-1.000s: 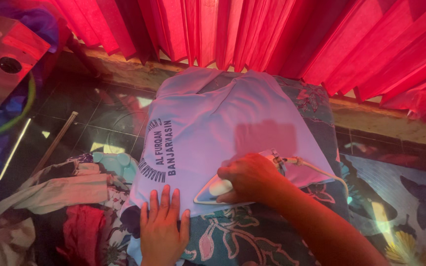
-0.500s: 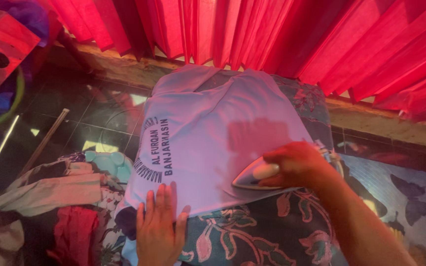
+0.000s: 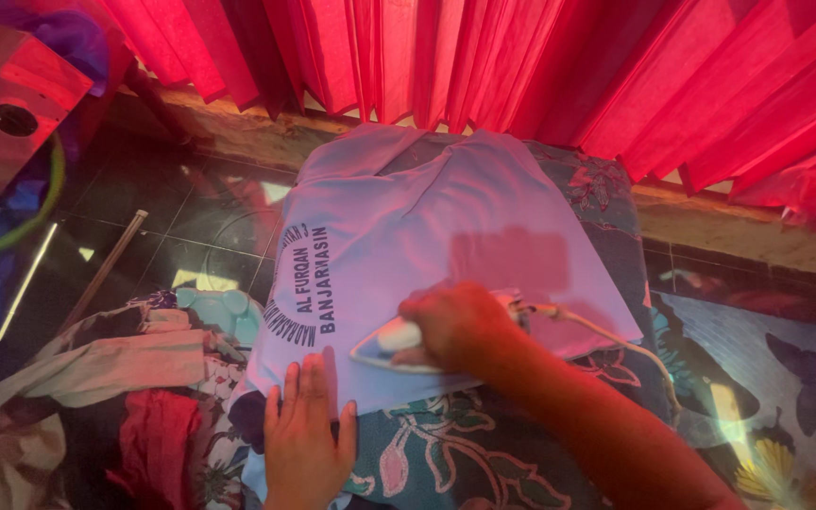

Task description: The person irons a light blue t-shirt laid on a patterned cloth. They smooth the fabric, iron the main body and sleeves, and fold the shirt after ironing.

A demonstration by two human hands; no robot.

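My right hand [image 3: 455,326] is clamped around the handle of the iron [image 3: 391,346], which sits flat on the pale shirt [image 3: 427,227] near its front edge, tip pointing left. My left hand [image 3: 306,436] lies open, fingers together, pressing the shirt's front left corner onto the floral board cover [image 3: 446,453]. The iron's cord [image 3: 606,332] trails right. Crumpled clothes [image 3: 115,364] lie left, red curtain [image 3: 521,66] behind.

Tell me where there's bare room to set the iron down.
The dark tiled floor between the red curtain and the clothes pile is bare. The upper part of the pale printed shirt is also free. The near edge is crowded by both hands.
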